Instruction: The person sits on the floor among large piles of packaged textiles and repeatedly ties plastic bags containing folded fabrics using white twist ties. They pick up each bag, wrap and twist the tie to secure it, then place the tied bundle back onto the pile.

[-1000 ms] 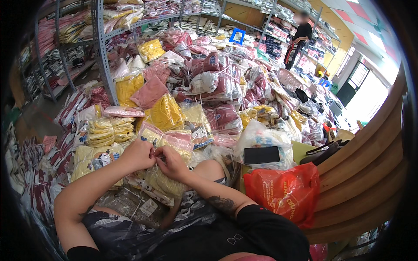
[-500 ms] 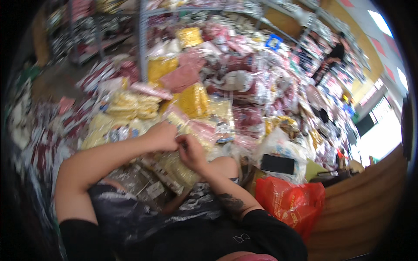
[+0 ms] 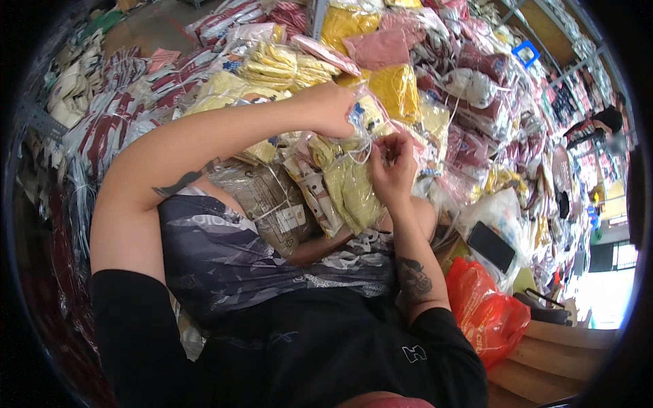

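Across my lap lies a bundle of pale yellow garments (image 3: 354, 194) in clear plastic bags, tied round with white string (image 3: 363, 152). My left hand (image 3: 330, 111) is closed in a fist above it, back of the hand upward, with the string running out below its fingers. Close by on the right, my right hand (image 3: 396, 168) has its fingers curled in a pinch at the string's loop. The thin strand is partly hidden by the fingers. Beneath the bundle a grey-brown bagged pack (image 3: 272, 204) with a white label rests between my legs.
Stacks of yellow bagged garments (image 3: 279, 66) and mustard packs (image 3: 391, 92) lie just beyond my hands. Maroon-and-white bundles (image 3: 109, 126) pile up at left. At right are a black phone (image 3: 491, 245) on white plastic and a red plastic bag (image 3: 484, 316). Another person (image 3: 602, 122) is far right.
The view has tilted down and swung left, so the lap and bundle show more fully. My hands, together before, are now a little apart, with white string visible between them.
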### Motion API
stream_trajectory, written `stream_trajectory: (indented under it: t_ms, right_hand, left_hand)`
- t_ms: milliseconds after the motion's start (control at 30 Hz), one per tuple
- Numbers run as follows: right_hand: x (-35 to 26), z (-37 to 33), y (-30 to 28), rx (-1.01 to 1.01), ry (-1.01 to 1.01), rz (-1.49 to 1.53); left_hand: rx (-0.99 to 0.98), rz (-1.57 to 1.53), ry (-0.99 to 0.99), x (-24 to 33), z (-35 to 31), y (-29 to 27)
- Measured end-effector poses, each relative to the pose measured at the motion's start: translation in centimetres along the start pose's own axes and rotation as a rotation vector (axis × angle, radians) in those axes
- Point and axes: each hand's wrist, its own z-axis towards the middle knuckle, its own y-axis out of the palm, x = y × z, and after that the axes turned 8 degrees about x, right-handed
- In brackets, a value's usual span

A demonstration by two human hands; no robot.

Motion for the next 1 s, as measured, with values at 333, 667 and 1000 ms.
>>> stream_trajectory:
  t_ms: [333,667,1000]
  right_hand:
    - [0.6,-0.5,0.4,0.023,0.025,0.067]
    - [0.7,-0.8,0.6,0.060,0.076,0.119]
    - [1.4,-1.2,0.3,0.058,0.053,0.070]
  left_hand:
    - [0.283,-0.064,0.359,1.6,0.1,1.1]
    - [0.145,-0.028,0.407,0.7,-0.1,2.3]
    - [0.086,0.099,0.364,2.6,0.2,2.0]
